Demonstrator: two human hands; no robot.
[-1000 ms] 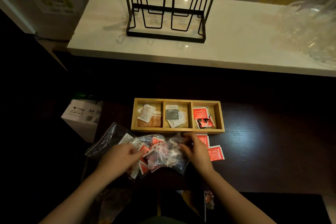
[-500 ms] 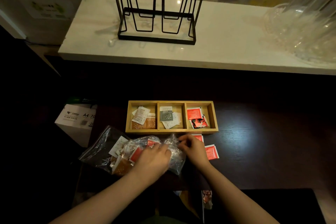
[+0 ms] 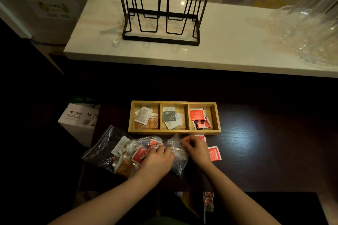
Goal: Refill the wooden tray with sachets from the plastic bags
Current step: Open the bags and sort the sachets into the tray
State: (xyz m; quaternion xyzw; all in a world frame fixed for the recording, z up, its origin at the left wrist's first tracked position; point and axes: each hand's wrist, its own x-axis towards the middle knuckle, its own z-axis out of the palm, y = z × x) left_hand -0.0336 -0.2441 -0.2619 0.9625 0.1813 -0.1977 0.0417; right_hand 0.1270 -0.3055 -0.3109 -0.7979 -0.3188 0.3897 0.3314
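The wooden tray (image 3: 174, 131) lies on the dark table with three compartments: white and brown sachets on the left, grey and white ones in the middle, red ones on the right. In front of it lie clear plastic bags (image 3: 104, 150) full of red, white and brown sachets. My left hand (image 3: 157, 160) rests on the bags, fingers curled on the plastic. My right hand (image 3: 196, 149) pinches the top of a clear bag (image 3: 178, 160) just below the tray's front edge. Loose red sachets (image 3: 214, 153) lie on the table right of my right hand.
A white A4 paper box (image 3: 78, 120) stands to the left, below table level. Behind the table runs a pale marble shelf (image 3: 228, 49) with a black wire rack (image 3: 161, 23) and a clear glass vessel (image 3: 309, 33) at the right.
My left hand has slid right across the bags toward my right hand, uncovering the sachets in the left bag. My right hand has stayed at the bag's top.
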